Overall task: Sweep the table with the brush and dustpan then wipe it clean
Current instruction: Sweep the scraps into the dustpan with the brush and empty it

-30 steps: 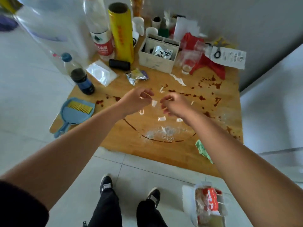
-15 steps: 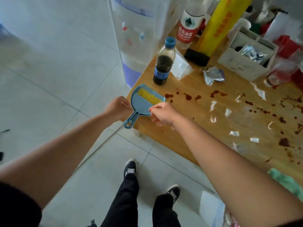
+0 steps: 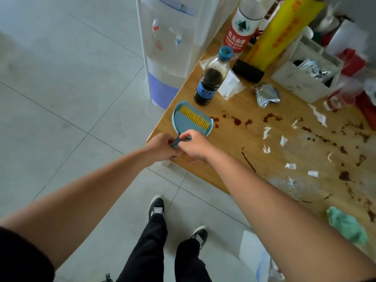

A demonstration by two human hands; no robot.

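A blue dustpan (image 3: 184,119) lies at the near left corner of the wooden table (image 3: 270,159), with a brush of yellow bristles (image 3: 193,116) nested in it. Both my hands meet at its handle, which juts over the table corner. My left hand (image 3: 160,148) grips the handle end from the left. My right hand (image 3: 194,146) pinches the handle from the right, just below the pan. White paper scraps (image 3: 283,140) and dark brown stains (image 3: 343,176) lie scattered over the tabletop. A crumpled green cloth (image 3: 347,225) sits at the table's near edge.
A dark drink bottle (image 3: 211,82) stands just behind the dustpan. A water bottle (image 3: 242,27), a yellow roll (image 3: 278,31), a black cylinder (image 3: 248,71), a foil wrapper (image 3: 266,95) and a white box (image 3: 305,78) crowd the back. A water dispenser (image 3: 168,47) stands left of the table.
My hands left the paper scraps at the table's middle and moved left to the dustpan. Both now hold its handle, where half a second ago they only hovered near it.
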